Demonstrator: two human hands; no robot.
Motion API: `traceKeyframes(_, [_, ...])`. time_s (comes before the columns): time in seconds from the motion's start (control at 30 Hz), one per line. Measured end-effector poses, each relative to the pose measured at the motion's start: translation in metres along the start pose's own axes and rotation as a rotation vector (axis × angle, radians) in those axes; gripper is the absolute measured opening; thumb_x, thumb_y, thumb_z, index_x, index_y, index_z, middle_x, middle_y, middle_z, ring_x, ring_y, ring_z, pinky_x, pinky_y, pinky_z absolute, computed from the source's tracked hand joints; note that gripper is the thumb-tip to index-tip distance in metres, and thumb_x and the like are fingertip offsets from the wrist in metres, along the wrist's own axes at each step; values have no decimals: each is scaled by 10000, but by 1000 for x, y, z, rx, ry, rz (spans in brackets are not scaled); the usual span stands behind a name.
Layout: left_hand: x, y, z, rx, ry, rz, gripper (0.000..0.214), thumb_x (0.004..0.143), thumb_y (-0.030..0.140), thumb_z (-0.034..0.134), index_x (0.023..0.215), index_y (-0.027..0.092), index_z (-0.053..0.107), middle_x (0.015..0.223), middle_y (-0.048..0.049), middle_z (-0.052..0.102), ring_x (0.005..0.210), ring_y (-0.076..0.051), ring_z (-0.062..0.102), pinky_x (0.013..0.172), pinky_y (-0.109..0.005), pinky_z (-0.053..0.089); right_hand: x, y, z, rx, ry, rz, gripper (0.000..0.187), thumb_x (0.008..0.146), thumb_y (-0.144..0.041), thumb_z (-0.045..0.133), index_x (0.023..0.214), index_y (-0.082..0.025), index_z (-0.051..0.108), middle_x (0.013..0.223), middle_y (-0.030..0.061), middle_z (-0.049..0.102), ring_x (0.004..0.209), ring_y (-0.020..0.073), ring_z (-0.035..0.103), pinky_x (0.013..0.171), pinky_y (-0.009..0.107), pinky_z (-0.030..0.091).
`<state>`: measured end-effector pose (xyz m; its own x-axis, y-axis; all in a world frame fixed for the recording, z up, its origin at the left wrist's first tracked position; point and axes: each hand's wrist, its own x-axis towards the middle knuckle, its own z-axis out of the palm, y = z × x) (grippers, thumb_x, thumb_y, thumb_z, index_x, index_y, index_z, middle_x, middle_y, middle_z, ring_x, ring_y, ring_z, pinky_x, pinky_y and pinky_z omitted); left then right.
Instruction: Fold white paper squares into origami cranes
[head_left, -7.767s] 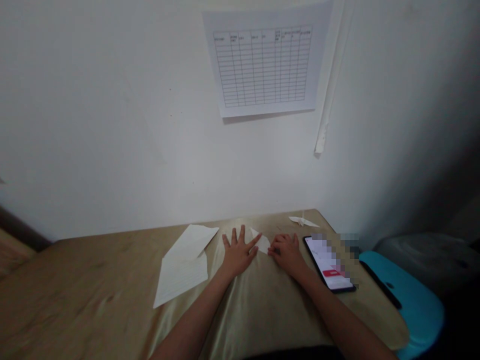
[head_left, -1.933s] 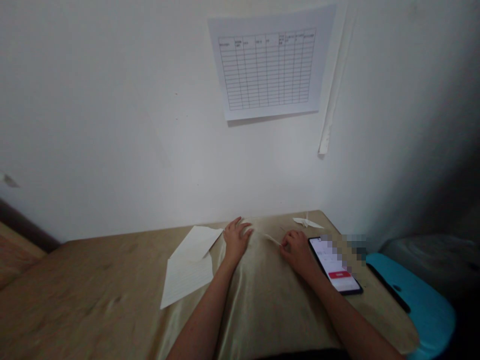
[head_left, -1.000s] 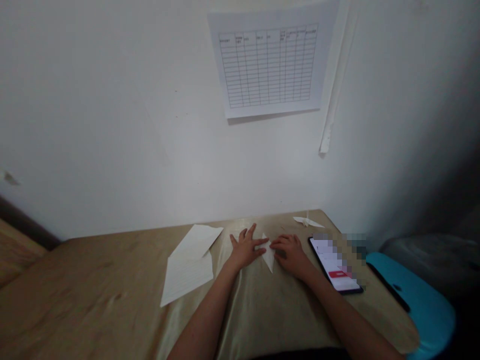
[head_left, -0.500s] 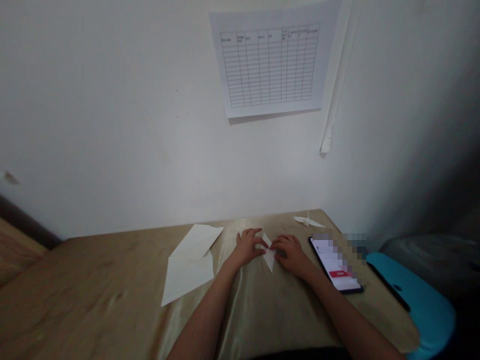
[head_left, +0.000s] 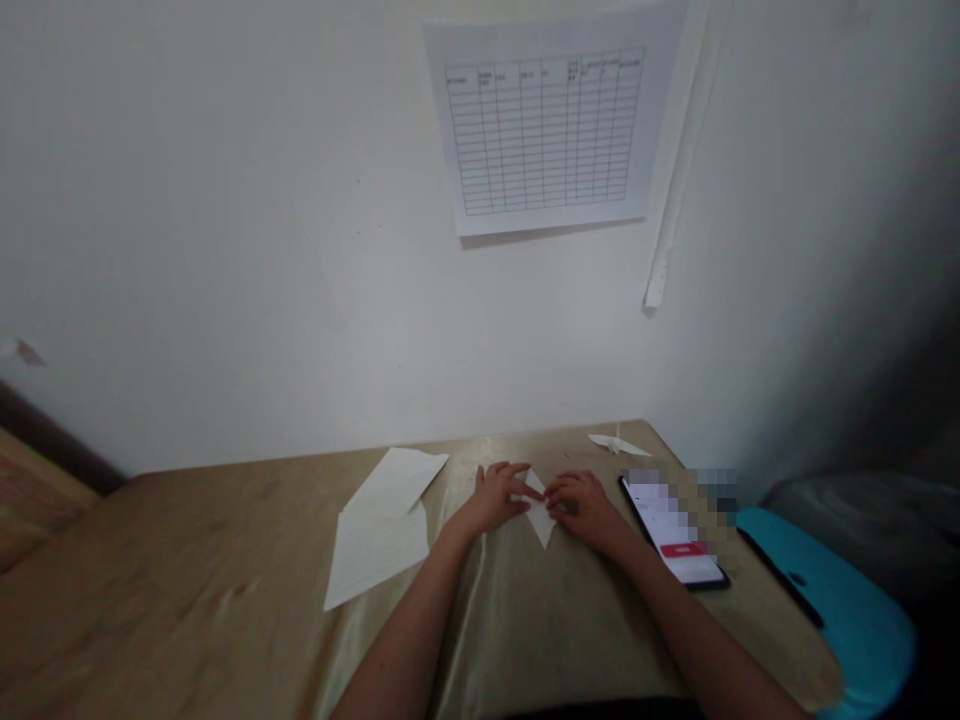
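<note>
A: Seen from the head, where's the piece being worked on?

B: The folded paper [head_left: 539, 522] lies on the worktop [head_left: 570, 640], between the hands, with a tip towards six o'clock. Take it as the clock's centre, twelve being the wall [head_left: 225, 250].

A: And the fingers?

B: The left hand [head_left: 501, 497] is at nine, fingers loosely spread, thumb apart from forefinger, and the forefinger reaching over the paper. The right hand [head_left: 583, 508] is at three, fingers bunched at the paper's edge. Whether they pinch it, I can't tell.

A: Which step is that?

B: My guess is a fold being lined up or pressed. The next move would call for steadying one side while a fingertip runs firmly along the crease.

A: Give me the count.

B: Two hands and one folded paper between them. One small paper shape [head_left: 634, 448] at two o'clock. One phone [head_left: 651, 512], lit, further out at three. At nine, past the left hand, loose white paper [head_left: 379, 545]: it looks like two sheets overlapping, though it could be one folded over. One printed table sheet [head_left: 547, 140] on the wall at twelve. One blue object [head_left: 847, 600] beyond the worktop, between three and four; I can't say what it is.
</note>
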<state>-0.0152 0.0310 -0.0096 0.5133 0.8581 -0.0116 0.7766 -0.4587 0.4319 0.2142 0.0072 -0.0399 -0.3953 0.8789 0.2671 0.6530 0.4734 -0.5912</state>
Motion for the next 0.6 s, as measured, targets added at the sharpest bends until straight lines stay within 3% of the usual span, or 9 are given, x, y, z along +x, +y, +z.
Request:
traceKeyframes(0.13, [-3,1,-3,-11,-37,6,300,873,330,707,1131,481,714,1563,39,439,1477,-354,285,1141,-750,64,0,1,1,3,-3,-10,228,817,-224,650,989,-324,761,1152,5,738,1225,248,544,1133,531,265])
traceKeyframes(0.37, [-3,7,-5,-68,12,-19,158,894,432,670,931,305,757,1521,-5,497,1455,-333,331,1151,-738,75,-2,-5,-2,0,-20,37,183,858,-238,616,894,-328,771,1135,2,750,1255,271,534,1153,643,124])
traceKeyframes(0.5, [-4,7,-6,-75,0,-40,169,887,383,671,813,245,732,1495,3,529,1471,-332,310,1173,-708,68,-5,-8,-3,-28,-10,21,195,874,-234,594,901,-320,767,1143,12,744,1254,271,532,1153,665,78])
traceKeyframes(0.6, [-5,1,-10,-79,-91,-4,84,783,327,771,832,267,737,1546,22,468,1503,-362,239,1165,-721,43,-7,-10,-5,-65,-11,-34,179,872,-237,605,912,-311,764,1129,19,740,1243,259,534,1168,650,51])
